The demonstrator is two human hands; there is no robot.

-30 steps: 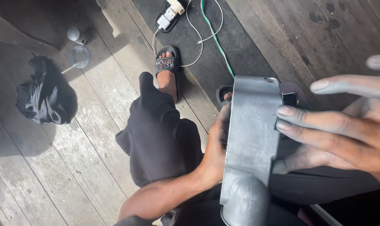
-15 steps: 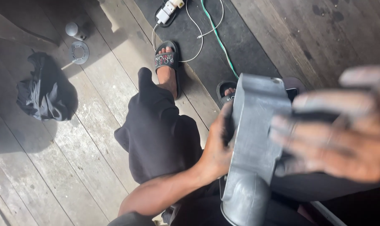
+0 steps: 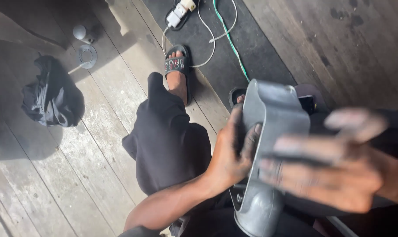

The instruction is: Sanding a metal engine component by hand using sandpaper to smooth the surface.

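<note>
Grey part: I see a grey moulded housing [image 3: 273, 131], curved and hollow, standing on end in the lap at about 4 o'clock of the view, its rounded lower end at the bottom edge.
Left grip: my left hand [image 3: 232, 153] is closed on the housing's left edge, thumb up along the rim, fingers curled into the hollow.
Right grip: my right hand [image 3: 335, 162] lies across the housing's front face at 3 o'clock, fingers spread and nearly flat. It is blurred, so I cannot tell whether it clasps the part or only rests on it.
Handling: I judge it stiff and moderately light, like plastic or thin cast metal. The dusty smooth skin looks slippery. The rims and the hollow give the surest hold.
Surroundings: plank floor [image 3: 76, 175], a black cloth bundle [image 3: 52, 94] at 9 o'clock, a sandalled foot [image 3: 178, 72] at 12, white and green cables [image 3: 221, 30] on a dark mat beyond it.
</note>
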